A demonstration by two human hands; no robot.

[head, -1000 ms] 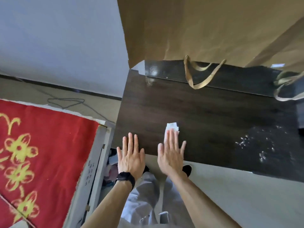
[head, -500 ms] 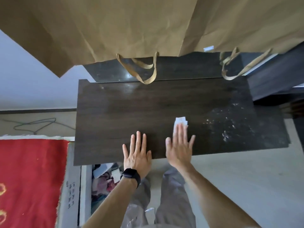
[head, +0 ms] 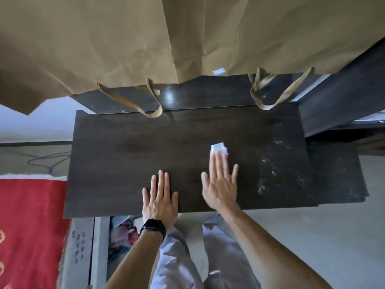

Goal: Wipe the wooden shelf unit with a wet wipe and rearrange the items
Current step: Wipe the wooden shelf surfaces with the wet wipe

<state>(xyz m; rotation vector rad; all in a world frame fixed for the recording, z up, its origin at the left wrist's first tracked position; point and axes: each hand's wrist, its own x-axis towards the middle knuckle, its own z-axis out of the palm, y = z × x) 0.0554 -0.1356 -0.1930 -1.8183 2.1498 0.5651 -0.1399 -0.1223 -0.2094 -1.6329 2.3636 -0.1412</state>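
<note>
Sliding wipe rightward across shelf top since a second ago, nearing pale specks. Pressing it flat under right hand, fingers straight, slightly spread, curling round nothing. Resting left hand flat near front edge, fingers straight and close together, well apart from wipe. Working below paper bags.

Hands: two, left hand, right hand
Paper bags: two, left bag, right bag
Wet wipe: one
Wristwatch: one
</note>
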